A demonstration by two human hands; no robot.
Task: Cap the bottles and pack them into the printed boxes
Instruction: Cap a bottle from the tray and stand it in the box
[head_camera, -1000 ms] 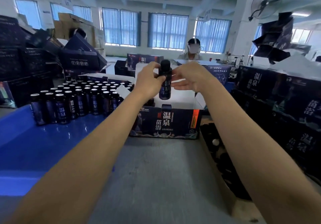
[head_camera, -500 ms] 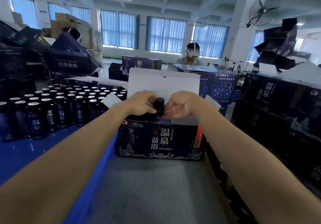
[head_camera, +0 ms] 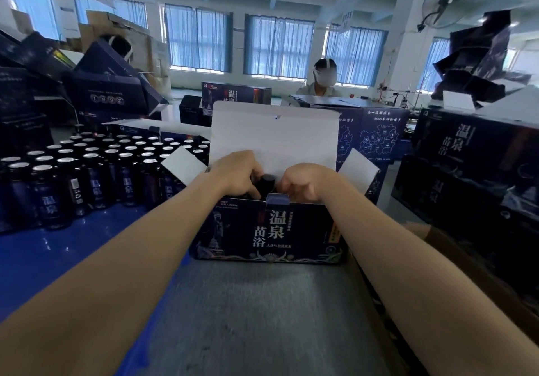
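A dark printed box (head_camera: 268, 231) stands open on the grey table, its white lid (head_camera: 274, 136) raised behind. Both my hands are down inside its top opening. My left hand (head_camera: 237, 176) curls round a dark bottle with a black cap (head_camera: 267, 182), of which only the cap shows above the box's front wall. My right hand (head_camera: 306, 183) has its curled fingers against the cap's right side; the fingertips are hidden in the box. Several uncapped bottles with silver-sealed tops (head_camera: 87, 171) stand in rows at the left on the blue surface.
Stacked printed boxes (head_camera: 472, 157) fill the right side, with a brown carton (head_camera: 425, 231) below them. More dark boxes (head_camera: 105, 92) are piled at the back left. A person (head_camera: 322, 79) sits across the table behind other boxes.
The capped bottle, held up in front of me a second ago, has gone down into the box with both hands. My view has moved closer to the box.
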